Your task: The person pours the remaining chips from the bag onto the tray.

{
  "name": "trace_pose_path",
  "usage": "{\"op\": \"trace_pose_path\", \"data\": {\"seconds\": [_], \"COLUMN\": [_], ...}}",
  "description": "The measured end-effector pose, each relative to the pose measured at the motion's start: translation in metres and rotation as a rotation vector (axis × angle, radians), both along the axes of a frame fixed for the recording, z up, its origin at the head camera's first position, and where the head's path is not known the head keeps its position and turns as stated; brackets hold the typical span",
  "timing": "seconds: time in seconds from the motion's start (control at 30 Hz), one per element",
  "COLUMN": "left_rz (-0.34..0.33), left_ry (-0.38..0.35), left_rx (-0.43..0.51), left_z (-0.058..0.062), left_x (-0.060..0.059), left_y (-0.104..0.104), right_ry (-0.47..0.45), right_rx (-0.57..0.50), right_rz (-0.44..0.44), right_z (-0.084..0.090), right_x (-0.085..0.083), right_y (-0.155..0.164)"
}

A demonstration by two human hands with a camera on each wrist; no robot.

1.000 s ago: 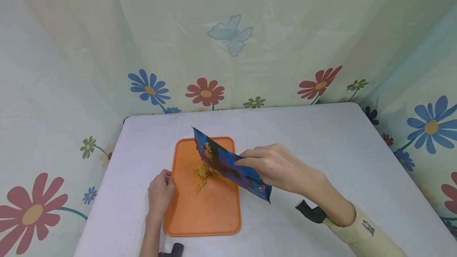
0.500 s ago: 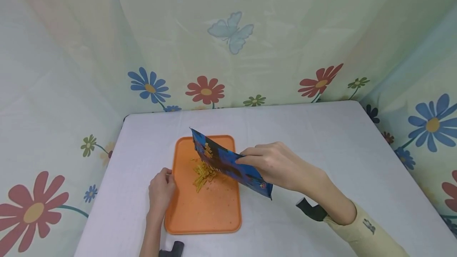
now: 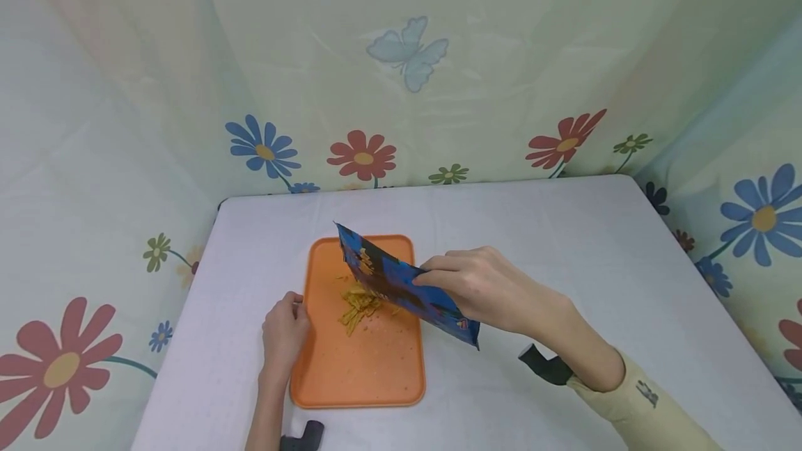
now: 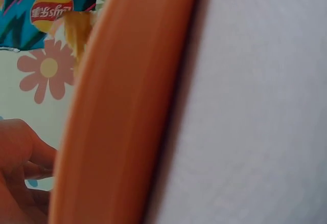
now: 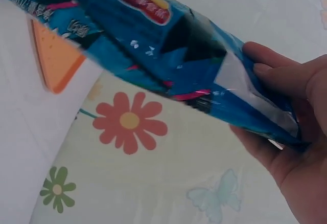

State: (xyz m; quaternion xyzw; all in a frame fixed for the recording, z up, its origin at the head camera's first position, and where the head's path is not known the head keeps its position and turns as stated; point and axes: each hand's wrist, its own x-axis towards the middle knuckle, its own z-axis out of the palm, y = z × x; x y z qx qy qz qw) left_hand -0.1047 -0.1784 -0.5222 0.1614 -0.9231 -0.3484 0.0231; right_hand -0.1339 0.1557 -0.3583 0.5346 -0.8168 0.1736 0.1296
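One snack bag (image 3: 397, 284), blue, printed; held aslant over the far part of the tray and past its right edge. A brand label shows in the left wrist view. The bag's mouth is hidden; contact with the tray cannot be told.

One heap of yellow snack pieces (image 3: 357, 310), lying on the tray just beside the bag's lower edge; too tangled to count, with small crumbs about it.

One orange tray (image 3: 357, 378), rectangular, rimmed, flat on the table.

Progress, by judgement: emptying looks partly done, one heap being out. How much the bag retains cannot be seen; setting the bag aside is not yet done.

Two hands. Right hand (image 3: 482, 289): pinching the bag between thumb and fingers at its upper edge. Left hand (image 3: 285, 333): fingers curled at the tray's left rim, apparently gripping it.

Two black wrist straps (image 3: 546, 365), one per arm, partly visible. One pale sleeve (image 3: 648, 402), right arm.

One table (image 3: 539, 228), white-covered. Behind it, a floral curtain (image 3: 501, 75), its far face bearing one pale blue butterfly (image 3: 410, 53) and two large red flowers (image 3: 362, 157).
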Motion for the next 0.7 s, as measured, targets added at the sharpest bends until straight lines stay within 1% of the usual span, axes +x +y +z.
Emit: {"op": "trace_pose_path", "data": {"seconds": [0.23, 0.37, 0.7], "left_rz": [0.001, -0.001, -0.006], "left_ry": [0.0, 0.001, 0.013], "left_rx": [-0.004, -0.006, -0.006], "left_z": [0.0023, 0.0037, 0.0021], "left_x": [0.0005, 0.0012, 0.0024], "left_y": [0.0011, 0.0015, 0.0014], "right_ry": [-0.003, -0.007, -0.018], "right_rx": [0.022, 0.016, 0.022], "right_rz": [-0.002, 0.004, -0.01], "right_z": [0.0009, 0.0012, 0.0017], "right_x": [0.0009, 0.0015, 0.003], "right_y": [0.0003, 0.0008, 0.0021]}}
